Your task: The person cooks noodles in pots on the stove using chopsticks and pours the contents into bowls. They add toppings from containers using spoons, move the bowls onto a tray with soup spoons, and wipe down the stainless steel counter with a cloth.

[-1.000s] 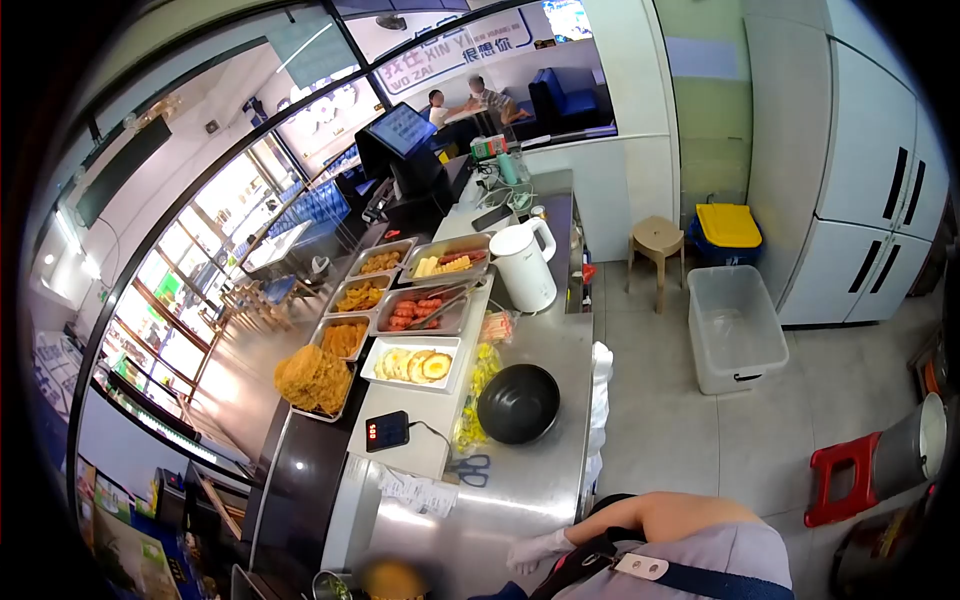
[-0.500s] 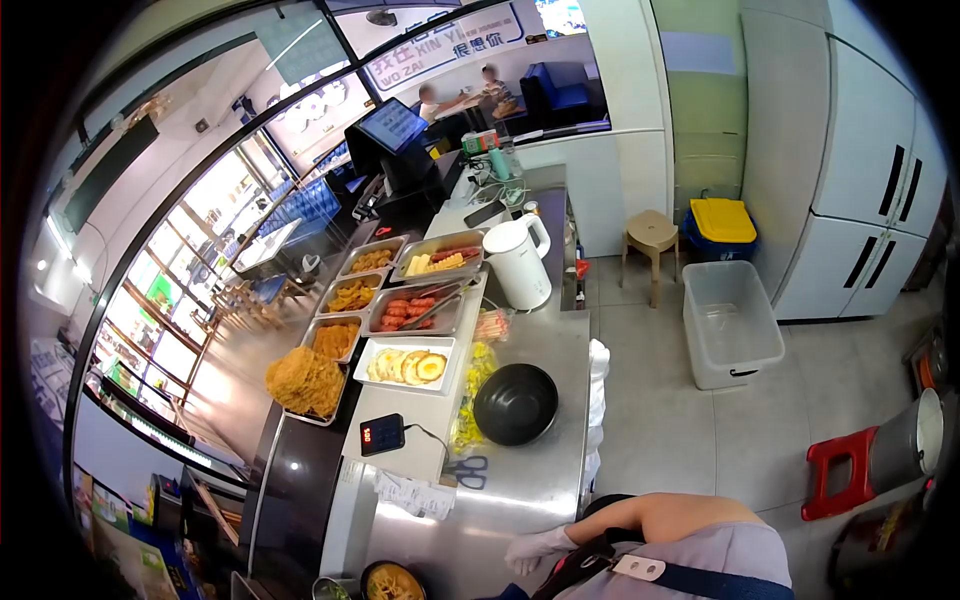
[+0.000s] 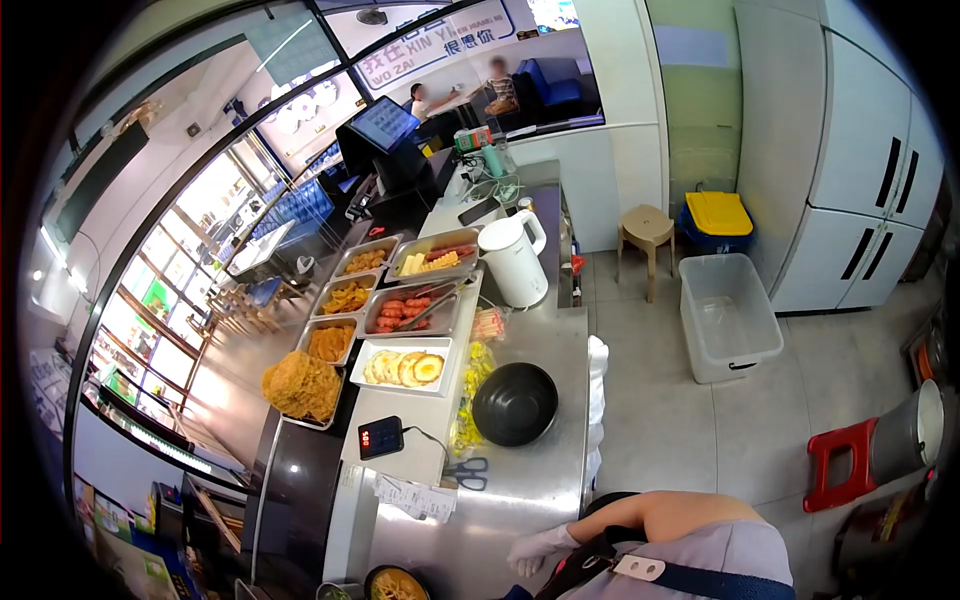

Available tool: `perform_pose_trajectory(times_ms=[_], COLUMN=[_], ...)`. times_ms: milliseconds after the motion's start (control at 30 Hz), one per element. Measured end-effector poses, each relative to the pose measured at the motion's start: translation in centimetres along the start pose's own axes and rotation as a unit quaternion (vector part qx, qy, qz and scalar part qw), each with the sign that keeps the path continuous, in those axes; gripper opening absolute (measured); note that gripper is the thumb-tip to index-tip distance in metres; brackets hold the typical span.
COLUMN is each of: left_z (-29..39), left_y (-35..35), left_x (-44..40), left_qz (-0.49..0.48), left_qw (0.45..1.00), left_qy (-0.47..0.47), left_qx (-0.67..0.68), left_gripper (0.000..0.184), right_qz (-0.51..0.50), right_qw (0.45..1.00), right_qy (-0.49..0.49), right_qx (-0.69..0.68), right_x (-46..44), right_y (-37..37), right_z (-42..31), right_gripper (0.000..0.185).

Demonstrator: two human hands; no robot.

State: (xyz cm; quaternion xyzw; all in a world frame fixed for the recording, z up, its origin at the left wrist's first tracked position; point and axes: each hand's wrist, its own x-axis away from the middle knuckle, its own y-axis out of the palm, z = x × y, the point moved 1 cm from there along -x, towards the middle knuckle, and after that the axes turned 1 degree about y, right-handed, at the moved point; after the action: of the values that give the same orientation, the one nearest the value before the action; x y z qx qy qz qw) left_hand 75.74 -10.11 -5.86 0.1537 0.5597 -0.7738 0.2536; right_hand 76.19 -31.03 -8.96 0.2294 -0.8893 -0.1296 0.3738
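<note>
My right hand [image 3: 541, 552], in a pale glove, is low over the near end of the steel counter [image 3: 440, 545]. Its fingers point down and to the left, loosely bent and partly in view, with nothing visible in them. Nearest to it on the left is a dark bowl of noodle-like food [image 3: 396, 584], cut off by the bottom edge. Beyond the hand lie scissors [image 3: 470, 474] with dark handles and some printed receipts [image 3: 415, 497]. Farther up stands a black bowl [image 3: 515, 404] beside yellow packets [image 3: 470, 400]. My left hand is out of view.
Food trays [image 3: 410, 312], a tray of fried eggs [image 3: 403, 366] and a heap of fried food [image 3: 302, 386] line the counter's left side. A white kettle [image 3: 512, 262] stands farther back. On the floor are a clear bin [image 3: 730, 318], a wooden stool [image 3: 646, 235] and a red stool [image 3: 840, 468].
The view has shifted slightly, so the counter and floor items sit a little differently in frame. My right hand stays almost where it was. A seated person in the background has changed posture.
</note>
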Motion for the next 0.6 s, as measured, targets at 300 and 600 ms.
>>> perform_pose_trajectory(times_ms=[300, 600], left_z=[-0.19, -0.51], left_y=[0.33, 0.49], left_x=[-0.3, -0.63], left_qz=[-0.005, -0.008], left_qw=[1.0, 1.0], left_qy=[-0.005, -0.004], left_qx=[0.004, 0.008], left_gripper=[0.046, 0.048], right_qz=[0.001, 0.008], right_qw=[1.0, 1.0], right_qy=[0.026, 0.03], right_qx=[0.0, 0.003], right_x=[0.35, 0.25], right_y=[0.08, 0.1], right_z=[-0.46, -0.51], right_gripper=[0.036, 0.04])
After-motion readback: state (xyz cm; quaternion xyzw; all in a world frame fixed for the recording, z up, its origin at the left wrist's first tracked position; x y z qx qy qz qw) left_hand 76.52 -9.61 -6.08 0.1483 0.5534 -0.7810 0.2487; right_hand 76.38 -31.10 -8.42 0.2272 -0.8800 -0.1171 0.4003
